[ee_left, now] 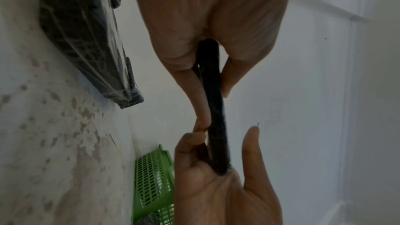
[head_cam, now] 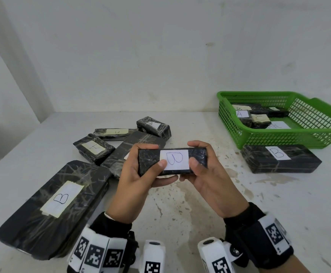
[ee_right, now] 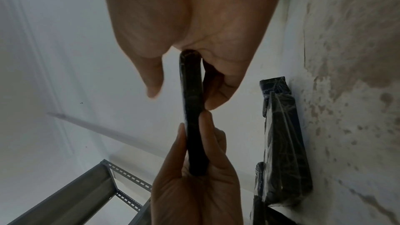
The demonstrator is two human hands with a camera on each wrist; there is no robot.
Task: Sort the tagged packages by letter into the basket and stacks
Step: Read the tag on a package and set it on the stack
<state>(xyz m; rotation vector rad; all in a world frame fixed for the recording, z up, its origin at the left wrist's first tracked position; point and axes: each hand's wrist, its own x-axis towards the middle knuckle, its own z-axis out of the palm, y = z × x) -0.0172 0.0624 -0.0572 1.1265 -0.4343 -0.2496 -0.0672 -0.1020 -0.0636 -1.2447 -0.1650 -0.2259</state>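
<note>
A thin black wrapped package (head_cam: 150, 160) with a white tag marked B is held above the table centre by both hands. My left hand (head_cam: 141, 168) grips its left end, thumb on the front beside the tag. My right hand (head_cam: 202, 166) grips its right end in the same way. In the wrist views the package (ee_left: 213, 109) (ee_right: 193, 109) shows edge-on between thumb and fingers. A green basket (head_cam: 318, 134) at the right holds several tagged packages. In front of it lies a package tagged B (head_cam: 280, 158).
A large flat package tagged B (head_cam: 56, 205) lies at the near left. Behind it is a loose pile: a package tagged A (head_cam: 93, 147), a small one tagged B (head_cam: 153, 127) and others. A white wall backs the stained table (head_cam: 200, 203). A grey metal rack (ee_right: 90, 192) stands at the left.
</note>
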